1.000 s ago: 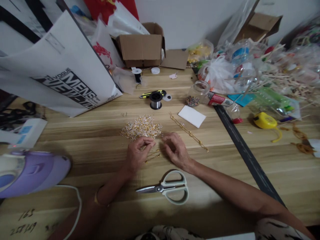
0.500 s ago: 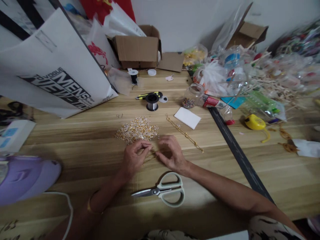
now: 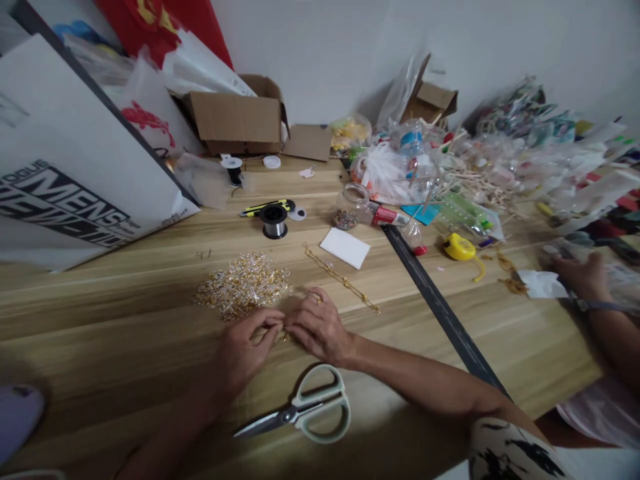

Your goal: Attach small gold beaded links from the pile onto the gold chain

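My left hand (image 3: pixel 250 343) is pinched at the fingertips on a thin gold chain (image 3: pixel 281 339), part of which hangs below the fingers onto the table. Its tips meet those of my right hand (image 3: pixel 320 328), whose fingers are curled together at the same spot; what they grip is hidden. Just behind my hands lies a heap of small gold and clear beads (image 3: pixel 245 283). A second gold chain with beads (image 3: pixel 345 281) is stretched out to the right. In front of my hands rest scissors with pale green handles (image 3: pixel 300 410), blades pointing left.
Behind the heap stand a wire spool (image 3: pixel 275 223), a yellow-black utility knife (image 3: pixel 260 207) and a jar of beads (image 3: pixel 349 210). A white pad (image 3: pixel 345 247) lies near the black strip (image 3: pixel 430 287). At the right are a yellow tape measure (image 3: pixel 460 247) and another person's hand (image 3: pixel 583 275).
The view has swung right, bringing another person's hand and arm into sight. My right hand has closed in on my left, and their fingertips now meet at the chain.
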Demonstrator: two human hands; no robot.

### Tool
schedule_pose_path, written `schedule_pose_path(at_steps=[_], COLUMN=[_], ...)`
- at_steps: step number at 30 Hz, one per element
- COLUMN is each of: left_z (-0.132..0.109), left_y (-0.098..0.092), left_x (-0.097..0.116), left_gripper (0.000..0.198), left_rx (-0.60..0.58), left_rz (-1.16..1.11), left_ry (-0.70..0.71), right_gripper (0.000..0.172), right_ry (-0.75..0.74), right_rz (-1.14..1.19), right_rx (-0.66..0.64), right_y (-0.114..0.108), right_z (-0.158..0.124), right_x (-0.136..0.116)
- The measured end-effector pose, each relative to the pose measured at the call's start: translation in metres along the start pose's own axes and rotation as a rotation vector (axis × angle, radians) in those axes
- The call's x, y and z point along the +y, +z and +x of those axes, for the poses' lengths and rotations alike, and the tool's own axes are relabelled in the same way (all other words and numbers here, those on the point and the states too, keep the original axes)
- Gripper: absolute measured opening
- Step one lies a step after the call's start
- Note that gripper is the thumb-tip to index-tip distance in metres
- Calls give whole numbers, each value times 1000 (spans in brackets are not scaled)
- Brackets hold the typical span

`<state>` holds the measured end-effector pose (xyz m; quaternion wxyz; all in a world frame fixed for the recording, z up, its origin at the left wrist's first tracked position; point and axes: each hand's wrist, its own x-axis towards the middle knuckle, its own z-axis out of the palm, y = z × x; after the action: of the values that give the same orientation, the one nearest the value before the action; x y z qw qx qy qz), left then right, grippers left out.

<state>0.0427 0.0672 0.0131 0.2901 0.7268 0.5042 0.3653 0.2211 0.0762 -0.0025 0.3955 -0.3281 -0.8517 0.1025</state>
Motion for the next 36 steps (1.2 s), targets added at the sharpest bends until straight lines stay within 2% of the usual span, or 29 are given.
schedule_pose_path(at_steps=[4, 12, 17, 20, 22, 25, 28, 36], left_z=[1, -4, -3, 0, 2, 6, 9, 7], left_y=[-2, -8, -23, -31, -36, -41, -47, -53], left_x=[2, -5, -18, -26, -30, -33, -34, -37], left_gripper=[11, 9, 9, 10, 11, 10, 9, 12], left_rx=[-32, -7, 128, 272, 293, 255, 165, -81], left_rz=[22, -34, 6, -13, -1, 81, 172, 335], left_ry=[8, 30, -89, -159, -156, -88, 2, 109], right_gripper=[12, 11, 9, 7, 7, 7, 7, 7], right_ry=[-4, -32, 0, 17, 23, 14, 25, 31], right_rz=[-18, -41, -17, 21, 35, 47, 51, 61], right_rx=[-32, -47, -46, -53, -50, -34, -42, -53], right_y=[-2, -1, 1, 3, 4, 6, 6, 7], right_z=[1, 1, 0, -3, -4, -4, -5, -4], right_x=[0, -3, -2, 0, 1, 3, 3, 3])
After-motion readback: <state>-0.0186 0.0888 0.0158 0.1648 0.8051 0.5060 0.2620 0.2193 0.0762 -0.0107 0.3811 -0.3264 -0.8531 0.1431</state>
